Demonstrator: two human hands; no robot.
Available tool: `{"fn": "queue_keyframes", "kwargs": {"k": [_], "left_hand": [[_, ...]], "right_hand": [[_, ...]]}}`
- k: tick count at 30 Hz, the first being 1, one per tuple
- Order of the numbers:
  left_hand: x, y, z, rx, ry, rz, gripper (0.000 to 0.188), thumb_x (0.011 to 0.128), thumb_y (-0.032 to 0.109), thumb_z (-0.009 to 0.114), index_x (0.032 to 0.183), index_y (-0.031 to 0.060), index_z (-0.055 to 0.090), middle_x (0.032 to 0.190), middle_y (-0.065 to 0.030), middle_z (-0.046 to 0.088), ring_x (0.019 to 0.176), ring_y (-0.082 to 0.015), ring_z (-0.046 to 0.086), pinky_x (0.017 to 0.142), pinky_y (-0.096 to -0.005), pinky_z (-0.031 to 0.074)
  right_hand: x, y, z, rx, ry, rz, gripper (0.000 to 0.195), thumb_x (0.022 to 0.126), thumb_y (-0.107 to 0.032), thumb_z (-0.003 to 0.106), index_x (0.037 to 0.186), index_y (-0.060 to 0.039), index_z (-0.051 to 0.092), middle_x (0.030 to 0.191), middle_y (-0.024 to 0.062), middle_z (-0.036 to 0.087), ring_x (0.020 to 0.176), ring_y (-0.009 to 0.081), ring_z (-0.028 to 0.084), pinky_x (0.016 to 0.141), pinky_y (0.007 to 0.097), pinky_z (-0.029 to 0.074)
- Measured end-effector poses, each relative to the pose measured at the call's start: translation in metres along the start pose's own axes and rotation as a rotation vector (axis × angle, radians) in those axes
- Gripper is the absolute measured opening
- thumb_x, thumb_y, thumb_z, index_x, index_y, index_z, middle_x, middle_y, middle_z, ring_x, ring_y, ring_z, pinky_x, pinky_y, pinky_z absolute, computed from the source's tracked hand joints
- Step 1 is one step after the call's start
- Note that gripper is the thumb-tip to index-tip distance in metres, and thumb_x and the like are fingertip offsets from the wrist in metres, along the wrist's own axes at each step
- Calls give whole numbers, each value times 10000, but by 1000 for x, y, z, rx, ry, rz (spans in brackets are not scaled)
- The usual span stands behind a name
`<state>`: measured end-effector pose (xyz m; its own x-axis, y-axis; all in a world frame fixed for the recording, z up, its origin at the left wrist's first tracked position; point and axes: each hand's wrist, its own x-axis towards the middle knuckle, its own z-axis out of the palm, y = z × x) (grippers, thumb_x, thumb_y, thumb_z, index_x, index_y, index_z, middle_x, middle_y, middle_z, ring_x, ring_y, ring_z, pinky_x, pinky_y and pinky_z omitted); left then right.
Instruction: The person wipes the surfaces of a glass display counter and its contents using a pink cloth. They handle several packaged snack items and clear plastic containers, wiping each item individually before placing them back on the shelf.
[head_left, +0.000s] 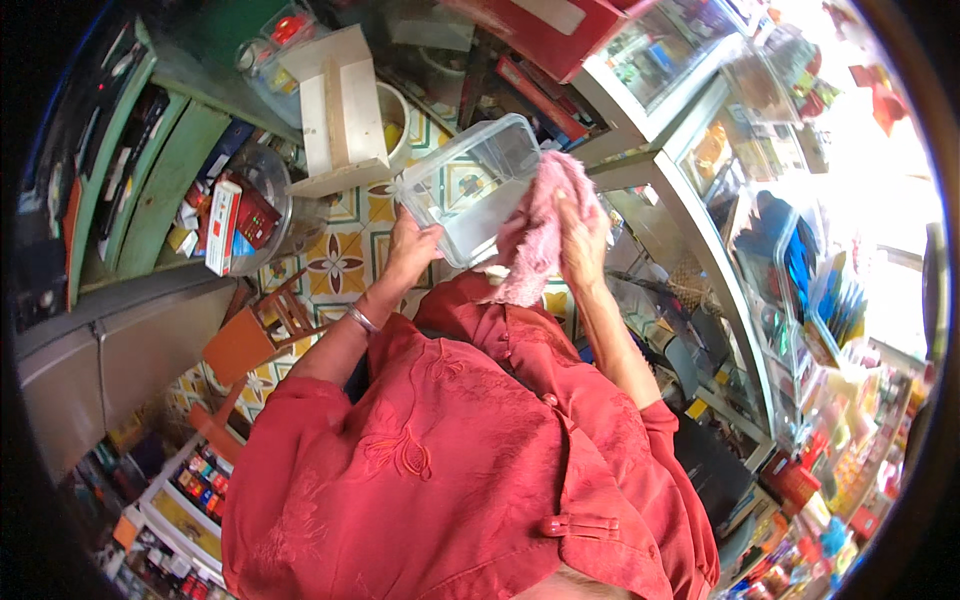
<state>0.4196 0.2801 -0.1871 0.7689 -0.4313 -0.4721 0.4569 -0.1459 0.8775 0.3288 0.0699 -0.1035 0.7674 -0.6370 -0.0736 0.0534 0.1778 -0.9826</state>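
A clear plastic container (474, 196), open at the top, is tilted in front of me above the tiled floor. My left hand (411, 246) grips its near left corner, thumb on the rim. On the other side, my right hand (582, 232) holds a crumpled pink cloth (534, 232) against the container's right side. The cloth hangs down towards my lap and hides part of that side. The floor tiles show through the clear plastic.
A wooden tray with a divider (361, 112) stands over a white bucket (395, 124) ahead left. Further left are a round clear tub (281, 202) and green shelving (161, 180). A small wooden chair (244, 337) stands lower left. Glass display cases (720, 277) line the right.
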Motion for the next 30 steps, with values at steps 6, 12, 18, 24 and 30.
{"fn": "queue_keyframes", "kwargs": {"k": [6,12,18,24,30], "left_hand": [[-48,24,71,466,-133,390,613,736,49,532,1310,28,319,880,-215,601,691,-357,607,659,-410,506],[-82,55,101,315,-524,95,598,809,49,542,1355,16,300,1013,-82,546,744,-119,568,581,-261,550],[-97,61,142,410,-658,292,468,768,62,537,1223,9,443,883,-65,598,798,-117,593,546,-257,514],[-130,68,174,890,-724,559,455,679,92,520,1118,-27,510,859,-183,620,791,-290,612,729,-385,484],[-151,51,199,1208,-850,702,478,686,50,472,1078,-190,339,694,-385,533,732,-521,571,661,-535,477]], "right_hand": [[17,47,-3,77,522,86,414,856,-100,594,1235,15,475,1123,90,568,948,175,551,837,297,447],[-25,-4,-20,282,339,-63,478,859,-144,591,1276,-24,391,1168,89,517,997,173,513,838,313,443],[-91,20,-57,-137,93,-70,346,854,-224,536,1151,-46,523,1007,180,602,911,276,599,813,394,458],[-158,31,-116,-935,-190,-71,398,850,-339,486,1114,-51,564,891,235,621,822,380,606,683,473,463],[-247,15,-178,-940,-399,49,361,760,-359,517,942,-64,618,809,226,598,806,381,585,665,485,453]]}}
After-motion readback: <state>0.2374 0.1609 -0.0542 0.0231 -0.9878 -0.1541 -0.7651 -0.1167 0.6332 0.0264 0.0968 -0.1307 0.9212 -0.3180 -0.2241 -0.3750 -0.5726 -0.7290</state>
